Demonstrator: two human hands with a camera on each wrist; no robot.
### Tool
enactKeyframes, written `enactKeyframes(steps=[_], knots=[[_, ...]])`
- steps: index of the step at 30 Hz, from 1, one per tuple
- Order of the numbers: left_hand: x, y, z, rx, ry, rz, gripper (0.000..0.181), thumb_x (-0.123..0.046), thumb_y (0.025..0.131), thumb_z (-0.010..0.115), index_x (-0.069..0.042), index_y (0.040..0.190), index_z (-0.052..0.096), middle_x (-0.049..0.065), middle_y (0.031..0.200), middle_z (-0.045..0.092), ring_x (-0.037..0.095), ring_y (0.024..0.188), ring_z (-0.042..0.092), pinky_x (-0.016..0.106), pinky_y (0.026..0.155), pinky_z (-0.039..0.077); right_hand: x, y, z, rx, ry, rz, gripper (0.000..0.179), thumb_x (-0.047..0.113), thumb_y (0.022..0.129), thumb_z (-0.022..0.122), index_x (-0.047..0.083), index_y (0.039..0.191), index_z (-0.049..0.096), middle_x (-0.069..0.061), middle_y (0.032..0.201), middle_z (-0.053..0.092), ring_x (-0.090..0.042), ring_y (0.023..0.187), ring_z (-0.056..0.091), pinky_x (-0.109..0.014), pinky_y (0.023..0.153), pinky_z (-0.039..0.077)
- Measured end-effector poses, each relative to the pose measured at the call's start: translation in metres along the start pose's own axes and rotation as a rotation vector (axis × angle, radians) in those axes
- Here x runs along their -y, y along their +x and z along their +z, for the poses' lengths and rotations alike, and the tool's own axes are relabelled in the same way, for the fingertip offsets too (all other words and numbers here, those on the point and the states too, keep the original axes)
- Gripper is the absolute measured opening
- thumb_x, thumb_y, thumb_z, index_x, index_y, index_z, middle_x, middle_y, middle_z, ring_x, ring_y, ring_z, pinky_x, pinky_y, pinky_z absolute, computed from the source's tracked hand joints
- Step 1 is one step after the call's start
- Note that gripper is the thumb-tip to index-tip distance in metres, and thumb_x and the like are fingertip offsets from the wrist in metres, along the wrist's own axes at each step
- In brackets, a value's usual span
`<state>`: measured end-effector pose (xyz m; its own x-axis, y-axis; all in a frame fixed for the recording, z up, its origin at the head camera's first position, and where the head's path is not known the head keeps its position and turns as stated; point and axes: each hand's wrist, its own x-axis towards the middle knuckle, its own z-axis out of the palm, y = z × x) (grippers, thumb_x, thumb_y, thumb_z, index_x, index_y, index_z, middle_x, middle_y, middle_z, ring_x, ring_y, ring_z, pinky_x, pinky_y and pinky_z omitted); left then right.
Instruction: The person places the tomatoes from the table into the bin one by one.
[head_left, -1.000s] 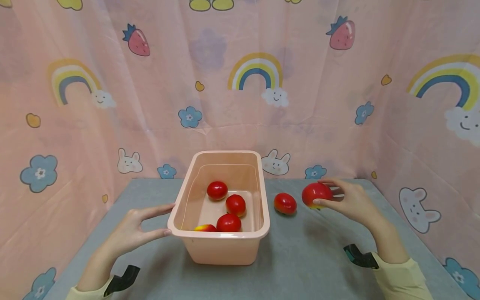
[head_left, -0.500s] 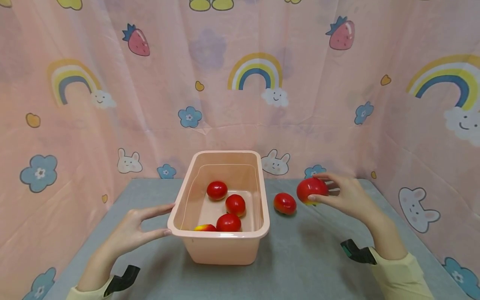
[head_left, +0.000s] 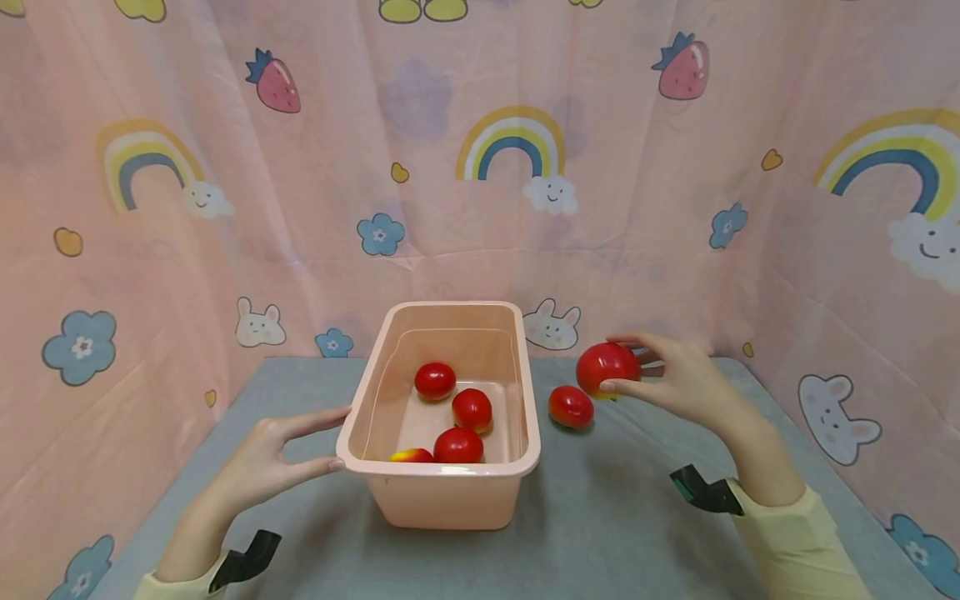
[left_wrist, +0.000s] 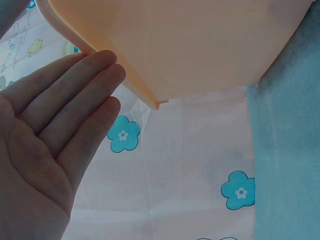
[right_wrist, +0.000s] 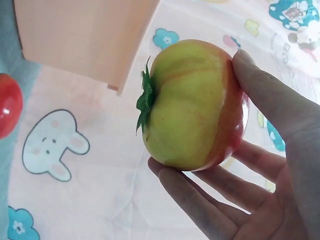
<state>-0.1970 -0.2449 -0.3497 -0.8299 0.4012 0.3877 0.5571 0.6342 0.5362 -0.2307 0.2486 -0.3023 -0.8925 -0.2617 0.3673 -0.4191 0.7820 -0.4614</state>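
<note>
My right hand [head_left: 693, 387] holds a red tomato [head_left: 606, 367] between thumb and fingers, raised over the table to the right of the bin. Seen in the right wrist view, the tomato's yellow-green underside [right_wrist: 185, 110] carries a green leafy calyx [right_wrist: 145, 100]. A second tomato [head_left: 572, 407] lies on the table between the bin and that hand. With its fingers nearly straight, my left hand [head_left: 262, 462] touches the left rim of a peach plastic bin [head_left: 442, 496]. Several tomatoes lie inside, among them one [head_left: 435, 381] toward the back and a partly hidden red-and-yellow one [head_left: 411, 456] at the front wall.
The bin stands mid-table on a grey tabletop [head_left: 615, 517]. A pink curtain [head_left: 315, 192] printed with rainbows, rabbits and flowers encloses the back and sides. Each wrist bears a black strap, such as the right strap [head_left: 705, 492].
My right hand has carried the tomato leftward and slightly up, closer to the bin and over the tomato on the table. The left hand and the bin have stayed put.
</note>
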Motion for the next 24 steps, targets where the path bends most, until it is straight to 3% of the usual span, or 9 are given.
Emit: enactKeyframes(steps=[24], knots=[[0.001,-0.001,0.001,-0.001,0.011,0.022,0.054,-0.032,0.078,0.078,-0.019,0.128,0.062,-0.002,0.122,0.066,0.022,0.111,0.064,0.054,0.086,0.051,0.031,0.026,0.004,0.008,-0.027,-0.134,0.066,0.047,0.072,0.079,0.016,0.126,0.058,-0.007,0.115,0.066,-0.025,0.095,0.066,-0.037,0.070,0.059]])
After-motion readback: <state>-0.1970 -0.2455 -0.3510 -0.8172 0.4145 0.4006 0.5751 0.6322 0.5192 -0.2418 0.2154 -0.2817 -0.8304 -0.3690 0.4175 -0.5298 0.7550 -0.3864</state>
